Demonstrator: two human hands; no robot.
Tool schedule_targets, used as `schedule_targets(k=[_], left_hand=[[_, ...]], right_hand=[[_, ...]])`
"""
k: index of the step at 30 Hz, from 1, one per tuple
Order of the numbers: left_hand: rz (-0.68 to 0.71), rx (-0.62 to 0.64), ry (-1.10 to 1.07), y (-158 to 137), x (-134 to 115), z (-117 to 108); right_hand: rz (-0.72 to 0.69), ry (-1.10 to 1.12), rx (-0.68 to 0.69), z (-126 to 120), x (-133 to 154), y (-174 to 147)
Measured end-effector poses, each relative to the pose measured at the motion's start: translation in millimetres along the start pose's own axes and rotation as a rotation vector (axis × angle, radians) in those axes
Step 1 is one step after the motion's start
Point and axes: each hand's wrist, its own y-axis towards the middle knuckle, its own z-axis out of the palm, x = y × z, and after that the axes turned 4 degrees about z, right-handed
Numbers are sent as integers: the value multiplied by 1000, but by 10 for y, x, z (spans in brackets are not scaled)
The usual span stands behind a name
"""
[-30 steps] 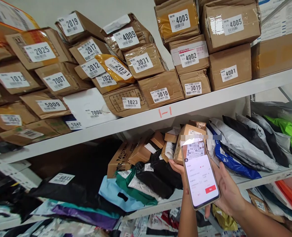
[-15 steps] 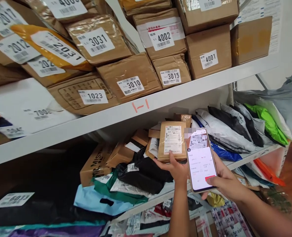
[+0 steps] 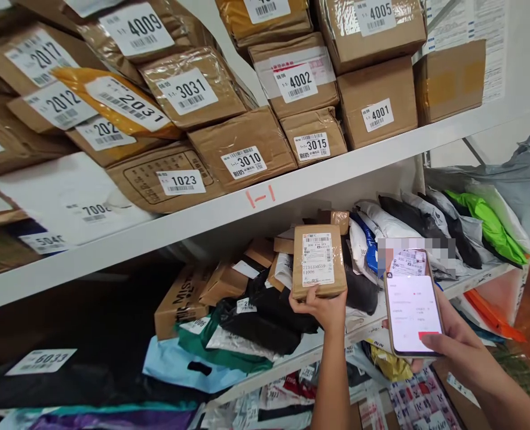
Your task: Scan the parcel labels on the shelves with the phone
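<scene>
My left hand (image 3: 322,306) grips a small brown cardboard box (image 3: 298,263) from below, its thumb on the front face. A white shipping label (image 3: 317,258) with barcodes faces me on that box. To the right, my right hand (image 3: 453,343) is wrapped round a smartphone (image 3: 412,310), the thumb on a red button low on its lit screen. A label picture shows at the top of the screen, with pale text below it. Box and phone are apart, both held in front of the lower shelf.
Numbered cardboard boxes (image 3: 242,146) are stacked on the upper shelf (image 3: 305,179), whose edge is marked 1-1. Below lie black bags (image 3: 265,319), a light blue bag (image 3: 193,364) and upright mailers (image 3: 426,224). A bright green bag (image 3: 493,221) stands at right.
The phone in my right hand has moved right and slightly down, away from the box. My left hand still holds the box, which sits slightly lower and further right. The view has shifted a little.
</scene>
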Motion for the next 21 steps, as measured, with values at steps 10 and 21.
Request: schedule_targets(k=[10, 21], left_hand=[[-30, -32, -13, -35, -53, -45], [193, -139, -66, -112, -674, -320]], right_hand=[[-12, 55, -236, -87, 130, -269], [-82, 80, -341, -656, 343, -328]])
